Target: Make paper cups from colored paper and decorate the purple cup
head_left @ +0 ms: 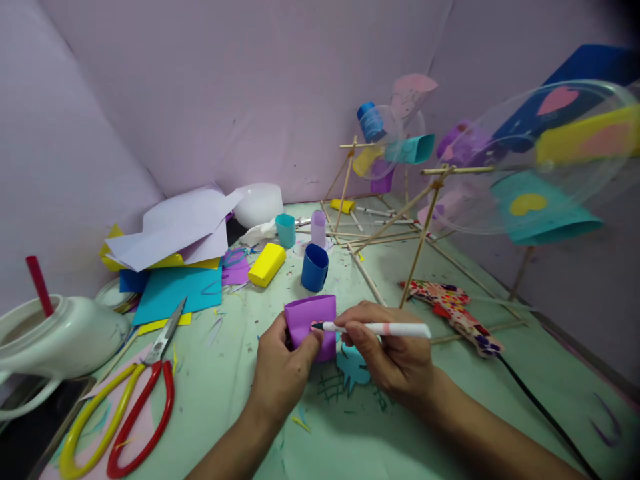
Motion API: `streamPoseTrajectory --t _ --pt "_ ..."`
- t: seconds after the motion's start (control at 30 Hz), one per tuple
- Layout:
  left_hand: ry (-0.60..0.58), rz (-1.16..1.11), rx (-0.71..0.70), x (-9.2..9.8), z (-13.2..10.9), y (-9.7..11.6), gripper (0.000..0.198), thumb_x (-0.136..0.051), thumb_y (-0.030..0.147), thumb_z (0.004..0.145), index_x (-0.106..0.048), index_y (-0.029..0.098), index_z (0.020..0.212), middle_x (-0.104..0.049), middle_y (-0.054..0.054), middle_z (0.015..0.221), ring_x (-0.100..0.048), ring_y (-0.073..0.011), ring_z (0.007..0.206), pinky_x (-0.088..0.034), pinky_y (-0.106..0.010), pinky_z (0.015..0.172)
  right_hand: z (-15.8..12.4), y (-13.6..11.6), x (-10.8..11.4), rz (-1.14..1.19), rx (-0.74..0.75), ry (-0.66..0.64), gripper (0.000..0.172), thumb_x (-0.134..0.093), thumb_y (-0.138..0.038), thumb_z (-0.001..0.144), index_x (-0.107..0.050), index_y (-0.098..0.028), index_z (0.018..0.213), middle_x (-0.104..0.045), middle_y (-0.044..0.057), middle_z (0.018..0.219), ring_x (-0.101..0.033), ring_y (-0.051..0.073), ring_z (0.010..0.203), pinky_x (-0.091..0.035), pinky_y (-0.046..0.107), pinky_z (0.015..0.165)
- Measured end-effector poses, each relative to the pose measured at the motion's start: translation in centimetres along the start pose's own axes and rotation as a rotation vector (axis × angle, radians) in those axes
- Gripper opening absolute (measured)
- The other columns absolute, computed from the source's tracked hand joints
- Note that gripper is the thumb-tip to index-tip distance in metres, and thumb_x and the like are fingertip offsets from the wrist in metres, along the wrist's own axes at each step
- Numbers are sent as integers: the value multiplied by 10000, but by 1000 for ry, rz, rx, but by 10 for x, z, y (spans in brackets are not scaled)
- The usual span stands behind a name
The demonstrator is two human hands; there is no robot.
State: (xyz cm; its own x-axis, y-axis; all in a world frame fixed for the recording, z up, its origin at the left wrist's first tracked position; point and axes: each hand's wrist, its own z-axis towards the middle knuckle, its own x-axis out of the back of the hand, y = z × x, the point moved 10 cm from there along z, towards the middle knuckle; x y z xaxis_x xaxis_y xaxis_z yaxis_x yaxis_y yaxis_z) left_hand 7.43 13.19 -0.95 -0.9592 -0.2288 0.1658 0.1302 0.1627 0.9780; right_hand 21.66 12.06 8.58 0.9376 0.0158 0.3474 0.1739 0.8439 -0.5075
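Observation:
My left hand [285, 367] grips a purple paper cup [311, 313], its fingers inside or behind it and the thumb on the front. A small pink patch shows on the cup beside the thumb. In my right hand [393, 350] is a white marker pen [400, 329], held like a pencil, its dark tip at the pink patch. Just under my right hand lies a teal paper cutout [354, 367] with jagged points. Beyond the purple cup stand a blue paper cup [315, 268], a yellow one [267, 265] on its side, a teal one [285, 231] and a lilac one [318, 229].
Red-and-yellow-handled scissors [150, 373] lie left, near a white teapot-like vessel [95, 333] and stacked coloured paper [175, 230]. Stick frames [425, 233] bearing clear discs with paper cups rise at right. A patterned glue gun [450, 310] with a black cord lies below them.

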Motion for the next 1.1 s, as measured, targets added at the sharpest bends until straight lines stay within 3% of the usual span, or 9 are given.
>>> streamPoseTrajectory --t 0.37,1.1 --pt "-10 -25 -4 -1 1 0 308 -676 354 668 -677 139 888 -717 -33 739 -592 -164 644 -489 -245 594 0 4 -4 -13 -26 -8 130 -501 -129 876 -627 -163 868 -666 25 658 -625 127 558 -486 215 500" --pt "-26 -54 39 -3 -1 -5 417 -697 416 684 -665 124 979 -725 -54 807 -611 -178 692 -499 -260 623 -5 17 0 31 -132 28 121 -513 -140 884 -629 -173 881 -650 16 681 -603 102 516 -464 187 431"
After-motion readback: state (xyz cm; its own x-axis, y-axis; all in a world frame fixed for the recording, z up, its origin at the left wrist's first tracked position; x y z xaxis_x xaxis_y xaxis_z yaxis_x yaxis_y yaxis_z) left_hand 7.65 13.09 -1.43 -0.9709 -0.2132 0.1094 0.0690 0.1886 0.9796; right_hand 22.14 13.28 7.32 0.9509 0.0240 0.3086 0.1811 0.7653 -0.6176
